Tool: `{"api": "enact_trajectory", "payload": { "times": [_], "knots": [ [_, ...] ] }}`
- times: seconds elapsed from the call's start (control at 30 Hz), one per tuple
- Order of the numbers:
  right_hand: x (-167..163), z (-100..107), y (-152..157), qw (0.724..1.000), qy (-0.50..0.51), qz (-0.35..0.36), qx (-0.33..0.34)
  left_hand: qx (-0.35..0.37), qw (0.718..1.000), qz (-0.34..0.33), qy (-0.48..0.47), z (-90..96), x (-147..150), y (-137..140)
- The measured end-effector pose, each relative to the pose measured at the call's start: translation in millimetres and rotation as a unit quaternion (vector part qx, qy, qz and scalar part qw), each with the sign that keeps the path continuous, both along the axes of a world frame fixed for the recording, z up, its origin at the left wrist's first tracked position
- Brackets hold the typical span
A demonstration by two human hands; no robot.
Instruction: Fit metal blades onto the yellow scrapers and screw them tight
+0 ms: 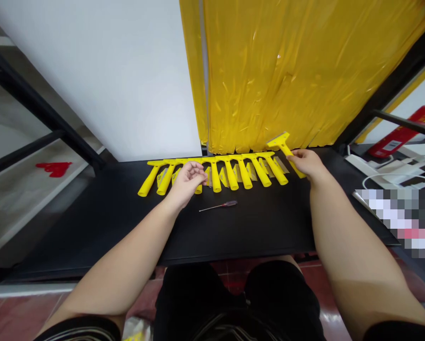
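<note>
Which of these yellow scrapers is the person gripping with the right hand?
The rightmost yellow scraper, its handle in the right hand; the other scrapers sit in a row to its left.

A black tabletop runs up to a smooth white panel and wrinkled yellow sheeting, which catches small glints of light. Dark metal bars slant along both sides, above a floor of reddish tiles with pale joints.

Left grip curled, right grip pinched
</note>
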State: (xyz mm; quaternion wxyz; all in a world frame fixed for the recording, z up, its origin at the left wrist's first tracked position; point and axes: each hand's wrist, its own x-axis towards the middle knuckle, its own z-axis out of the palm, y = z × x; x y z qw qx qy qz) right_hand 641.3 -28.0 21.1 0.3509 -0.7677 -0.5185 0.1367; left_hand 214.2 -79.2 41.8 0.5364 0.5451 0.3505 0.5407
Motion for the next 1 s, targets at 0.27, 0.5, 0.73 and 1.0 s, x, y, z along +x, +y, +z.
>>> {"api": "enact_trajectory", "payload": {
  "times": [0.27, 0.5, 0.73, 1.0],
  "knots": [
    [18.3, -28.3, 26.0, 0.994, -0.043, -0.065, -0.076, 0.004, 1.0, 0.002, 0.03, -3.2, 0.4, 1.5],
    [13.3, -24.8, 24.7, 0.99, -0.08, -0.075, -0.094, 0.006, 0.999, -0.002, 0.04, -2.5, -0.8, 0.7],
    [14.1, -24.1, 21.5, 0.988, -0.087, -0.072, -0.105, 0.014, 0.999, 0.002, 0.045, -4.2, -1.8, 2.1],
    [13.7, -21.6, 18.5, 0.987, -0.084, -0.076, -0.116, 0.006, 0.999, 0.008, 0.051, -3.6, -4.9, 4.0]
  ]
}}
